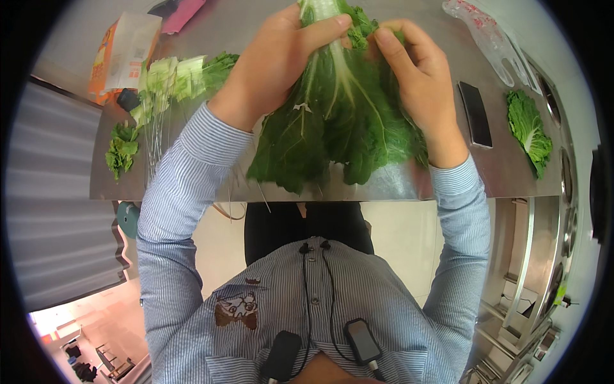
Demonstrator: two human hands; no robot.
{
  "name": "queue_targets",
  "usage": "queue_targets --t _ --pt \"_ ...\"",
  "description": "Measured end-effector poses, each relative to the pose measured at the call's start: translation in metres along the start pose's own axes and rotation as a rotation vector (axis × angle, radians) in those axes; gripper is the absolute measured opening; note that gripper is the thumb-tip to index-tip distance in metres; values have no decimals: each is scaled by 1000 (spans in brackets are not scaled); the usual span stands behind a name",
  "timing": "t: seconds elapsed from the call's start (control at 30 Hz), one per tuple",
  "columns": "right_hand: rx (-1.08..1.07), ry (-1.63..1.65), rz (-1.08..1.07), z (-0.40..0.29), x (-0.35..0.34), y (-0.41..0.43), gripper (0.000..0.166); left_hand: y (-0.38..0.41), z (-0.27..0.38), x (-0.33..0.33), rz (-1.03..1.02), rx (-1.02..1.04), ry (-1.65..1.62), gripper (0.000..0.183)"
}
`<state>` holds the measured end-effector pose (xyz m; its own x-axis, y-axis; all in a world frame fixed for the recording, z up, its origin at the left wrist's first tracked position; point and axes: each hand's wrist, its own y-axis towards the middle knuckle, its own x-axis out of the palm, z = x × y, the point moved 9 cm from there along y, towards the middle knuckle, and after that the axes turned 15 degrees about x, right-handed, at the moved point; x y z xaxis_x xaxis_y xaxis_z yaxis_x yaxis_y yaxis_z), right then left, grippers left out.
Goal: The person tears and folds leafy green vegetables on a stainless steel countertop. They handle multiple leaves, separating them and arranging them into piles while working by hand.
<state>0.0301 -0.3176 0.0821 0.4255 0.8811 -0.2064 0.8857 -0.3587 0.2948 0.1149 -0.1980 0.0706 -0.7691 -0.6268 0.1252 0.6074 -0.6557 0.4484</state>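
Note:
My left hand (288, 57) is closed around the pale stem of a large leafy green (336, 105), thumb across the stalk. The dark leaves hang down towards the table's front edge. At the right of the stem, my right hand (412, 67) pinches a curly green leaf piece (362, 29) between thumb and fingers. Left of my left wrist lie cut pale stalks with green leaves (182, 77), beside many thin wire-like strands (158, 129). A small heap of leaves (122, 146) is at the far left. A loose green leaf (529, 129) lies at the far right.
The metal table (508, 182) holds an orange and white bag (124, 53) and a pink item (184, 14) at the back left. A black phone (475, 114) lies right of my right wrist. Behind it is a clear plastic bag with red print (484, 38).

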Motion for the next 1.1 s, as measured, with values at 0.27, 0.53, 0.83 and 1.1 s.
queue_targets --t 0.27,0.53,0.83,1.1 --pt "256 10 -442 18 22 -15 31 13 20 14 -193 111 451 13" --pt "287 -203 -311 25 11 -18 19 1 0 19 -434 -89 676 34" --pt "406 -349 -168 61 -59 -25 39 3 12 -37 -161 -133 390 29" --pt "695 -406 -197 145 -134 -18 33 -4 113 -122 -206 501 769 49"
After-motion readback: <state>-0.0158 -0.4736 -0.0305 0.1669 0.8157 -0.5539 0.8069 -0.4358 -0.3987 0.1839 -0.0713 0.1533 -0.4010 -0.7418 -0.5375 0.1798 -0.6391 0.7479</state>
